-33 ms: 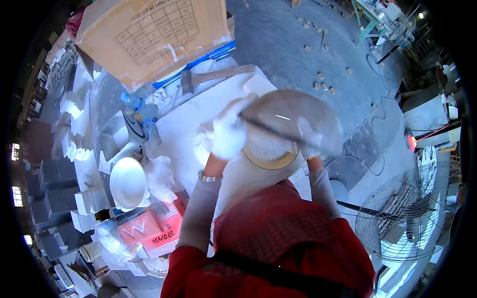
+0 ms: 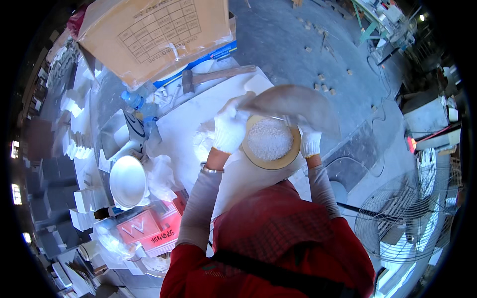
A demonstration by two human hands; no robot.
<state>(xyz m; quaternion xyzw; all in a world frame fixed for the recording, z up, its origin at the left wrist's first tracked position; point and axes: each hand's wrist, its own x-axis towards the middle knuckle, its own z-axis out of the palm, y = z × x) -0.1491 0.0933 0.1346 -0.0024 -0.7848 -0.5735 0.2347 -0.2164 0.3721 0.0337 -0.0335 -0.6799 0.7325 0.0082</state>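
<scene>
Both my hands wear white gloves. My left hand [image 2: 230, 126] is closed on the left edge of a grey-brown, round-edged sieve-like piece [image 2: 293, 105], smeared by motion, so its exact kind is unclear. This piece is tilted above the far side of a round, yellowish-rimmed bowl [image 2: 251, 155]. White granules or powder [image 2: 270, 139] fill the bowl's middle. My right hand [image 2: 311, 143] is at the bowl's right side, under the piece's right part. Its fingers are mostly hidden, so its grip does not show.
The bowl rests on a white-dusted board [image 2: 184, 121]. A wooden-handled hammer [image 2: 218, 76] lies at its far edge, before a large cardboard box [image 2: 159, 39]. Left are a white basin [image 2: 128, 182], a plastic bottle [image 2: 133, 100] and red packages [image 2: 149, 231]. A wire-caged fan [image 2: 407, 218] stands right.
The round-edged piece has tipped up and away from me, uncovering more of the bowl and its white contents. My left hand stays at its left edge.
</scene>
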